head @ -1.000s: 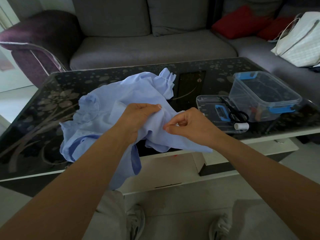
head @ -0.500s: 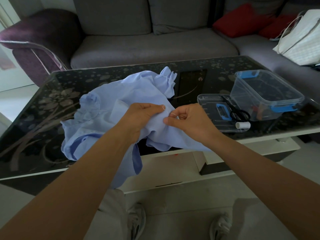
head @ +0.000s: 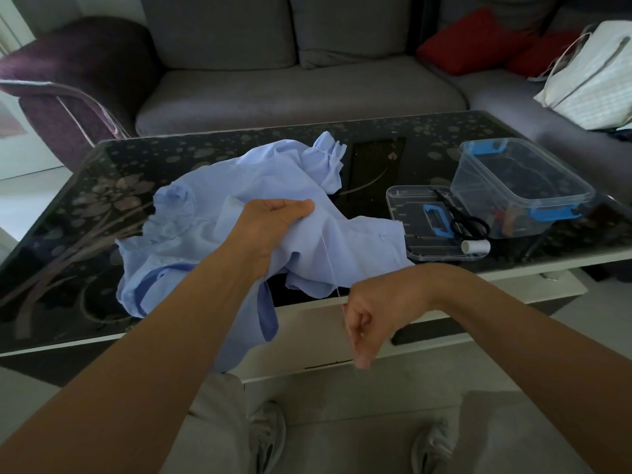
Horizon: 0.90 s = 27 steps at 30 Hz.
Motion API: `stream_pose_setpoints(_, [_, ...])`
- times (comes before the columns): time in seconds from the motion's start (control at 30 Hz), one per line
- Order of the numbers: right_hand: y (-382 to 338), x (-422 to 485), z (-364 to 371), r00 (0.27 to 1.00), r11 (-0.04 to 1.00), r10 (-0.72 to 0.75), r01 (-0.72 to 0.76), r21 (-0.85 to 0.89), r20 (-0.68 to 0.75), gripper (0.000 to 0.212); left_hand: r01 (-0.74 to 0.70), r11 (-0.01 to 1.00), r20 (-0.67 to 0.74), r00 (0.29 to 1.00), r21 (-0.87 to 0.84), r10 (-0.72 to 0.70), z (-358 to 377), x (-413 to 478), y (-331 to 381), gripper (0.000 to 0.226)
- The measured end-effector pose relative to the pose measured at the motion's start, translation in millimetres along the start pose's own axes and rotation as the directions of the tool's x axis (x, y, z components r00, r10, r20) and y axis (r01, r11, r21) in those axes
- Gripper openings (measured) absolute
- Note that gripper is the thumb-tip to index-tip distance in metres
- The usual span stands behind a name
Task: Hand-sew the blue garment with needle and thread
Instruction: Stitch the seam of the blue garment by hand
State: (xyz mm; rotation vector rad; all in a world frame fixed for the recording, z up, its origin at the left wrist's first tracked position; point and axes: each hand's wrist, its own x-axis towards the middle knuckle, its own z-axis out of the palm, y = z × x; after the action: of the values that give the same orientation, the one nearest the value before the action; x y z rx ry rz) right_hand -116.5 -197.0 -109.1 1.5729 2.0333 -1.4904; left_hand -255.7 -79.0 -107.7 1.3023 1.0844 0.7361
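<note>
Softly crumpled, the thin blue garment (head: 212, 241) lies on the glossy flower-patterned tabletop (head: 68, 213); the left hand (head: 273, 220) grips a fold, the right hand (head: 372, 313), curled, pinches a taut white thread (head: 329, 261).

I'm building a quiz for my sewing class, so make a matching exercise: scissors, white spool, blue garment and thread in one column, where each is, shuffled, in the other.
1 scissors
2 white spool
3 blue garment
4 thread

A gripped by the left hand
B stretched from garment to right hand
C lying across the clear lid
D on its side at the lid's near right corner

Pairs: 1-C, 2-D, 3-A, 4-B
</note>
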Motion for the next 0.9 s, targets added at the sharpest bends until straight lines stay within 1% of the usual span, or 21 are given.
stream_pose_setpoints(0.03, [0.4, -3.6, -2.4, 0.999, 0.999, 0.042, -0.042, -0.015, 0.018, 0.011, -0.002, 1.000, 0.000, 1.000, 0.003, 0.002, -0.5, 0.6, -0.4, 0.014])
stream_pose_setpoints(0.07, [3.2, -6.7, -6.1, 0.998, 0.998, 0.058, -0.058, -0.013, -0.012, 0.010, -0.005, 1.000, -0.002, 1.000, 0.010, 0.005, -1.3, 1.8, -1.1, 0.014])
stream_pose_setpoints(0.1, [5.7, -10.6, -10.3, 0.994, 0.999, 0.053, -0.053, 0.002, -0.093, 0.012, -0.010, 1.000, -0.001, 1.000, 0.022, 0.010, -2.1, 2.7, -2.0, 0.012])
stream_pose_setpoints(0.13, [9.9, -12.8, -15.0, 0.976, 0.999, 0.043, -0.038, 0.029, -0.216, 0.016, -0.018, 0.999, 0.000, 1.000, 0.043, 0.018, -2.5, 3.3, -2.2, 0.011])
stream_pose_setpoints(0.17, [12.3, -14.6, -18.8, 0.931, 0.998, 0.042, -0.019, 0.068, -0.362, 0.016, -0.028, 0.998, 0.005, 1.000, 0.054, 0.027, -2.8, 3.9, -2.8, 0.019])
stream_pose_setpoints(0.2, [14.3, -14.4, -21.8, 0.860, 0.992, 0.045, 0.021, 0.124, -0.508, 0.011, -0.038, 0.997, 0.016, 0.999, 0.064, 0.037, -2.7, 3.7, -3.4, 0.032])
stream_pose_setpoints(0.23, [13.7, -13.4, -23.1, 0.769, 0.979, 0.050, 0.089, 0.184, -0.638, 0.007, -0.041, 0.997, 0.029, 0.999, 0.063, 0.040, -2.4, 3.1, -3.6, 0.041])
stream_pose_setpoints(0.27, [13.5, -10.0, -24.0, 0.672, 0.963, 0.057, 0.157, 0.218, -0.738, 0.008, -0.041, 0.998, 0.033, 0.999, 0.055, 0.039, -2.2, 3.6, -4.9, 0.045])
stream_pose_setpoints(0.3, [11.0, -6.1, -23.8, 0.588, 0.950, 0.064, 0.212, 0.230, -0.806, 0.013, -0.039, 0.998, 0.033, 0.999, 0.046, 0.038, -2.0, 4.3, -6.3, 0.044])
stream_pose_setpoints(0.33, [9.3, -1.1, -22.5, 0.526, 0.944, 0.060, 0.247, 0.220, -0.849, 0.017, -0.037, 0.998, 0.034, 0.999, 0.041, 0.036, -1.2, 4.0, -7.0, 0.042])
stream_pose_setpoints(0.37, [5.5, 3.1, -20.5, 0.482, 0.941, 0.052, 0.270, 0.205, -0.875, 0.018, -0.032, 0.999, 0.030, 0.999, 0.040, 0.031, -0.7, 4.7, -7.9, 0.040])
stream_pose_setpoints(0.47, [2.4, 17.4, -16.6, 0.389, 0.947, 0.064, 0.268, 0.179, -0.919, 0.020, -0.008, 1.000, 0.034, 0.999, 0.017, 0.007, 1.6, 1.7, -6.6, 0.030])
stream_pose_setpoints(0.53, [3.5, 24.4, -15.8, 0.338, 0.948, 0.093, 0.258, 0.187, -0.937, 0.023, 0.004, 1.000, 0.058, 0.998, 0.001, -0.004, 2.3, -0.1, -4.8, 0.014])
stream_pose_setpoints(0.57, [3.0, 26.7, -15.3, 0.313, 0.945, 0.105, 0.264, 0.193, -0.944, 0.022, 0.004, 1.000, 0.071, 0.997, -0.015, -0.003, 2.4, -1.8, -3.1, 0.009])
stream_pose_setpoints(0.6, [2.9, 29.2, -14.8, 0.289, 0.944, 0.110, 0.269, 0.191, -0.951, 0.018, 0.004, 1.000, 0.068, 0.998, -0.020, -0.003, 2.1, -2.3, -2.8, 0.009])
stream_pose_setpoints(0.67, [1.7, 32.4, -13.7, 0.261, 0.945, 0.106, 0.274, 0.179, -0.959, 0.015, 0.014, 1.000, 0.056, 0.998, -0.014, -0.013, 2.2, -2.2, -2.8, 0.013])
stream_pose_setpoints(0.73, [0.3, 33.9, -14.1, 0.264, 0.942, 0.095, 0.288, 0.173, -0.960, 0.016, 0.023, 0.999, 0.047, 0.999, -0.028, -0.021, 1.9, -1.9, -2.3, 0.021])
stream_pose_setpoints(0.77, [-0.8, 32.9, -14.6, 0.279, 0.938, 0.085, 0.301, 0.171, -0.957, 0.013, 0.026, 0.999, 0.045, 0.999, -0.031, -0.025, 1.5, -1.8, -1.8, 0.021])
stream_pose_setpoints(0.8, [-1.3, 30.9, -15.4, 0.307, 0.937, 0.064, 0.308, 0.163, -0.950, 0.011, 0.027, 0.999, 0.039, 0.999, -0.037, -0.026, 0.6, -0.6, -2.0, 0.019])
stream_pose_setpoints(0.83, [-2.7, 27.1, -15.6, 0.356, 0.938, 0.033, 0.312, 0.152, -0.934, 0.010, 0.028, 0.999, 0.038, 0.999, -0.041, -0.026, -0.3, 0.2, -2.1, 0.016])
stream_pose_setpoints(0.9, [-4.0, 19.0, -14.7, 0.521, 0.942, -0.045, 0.307, 0.138, -0.852, 0.011, 0.019, 0.999, 0.030, 0.999, -0.039, -0.018, -1.6, 0.9, -1.6, 0.015])
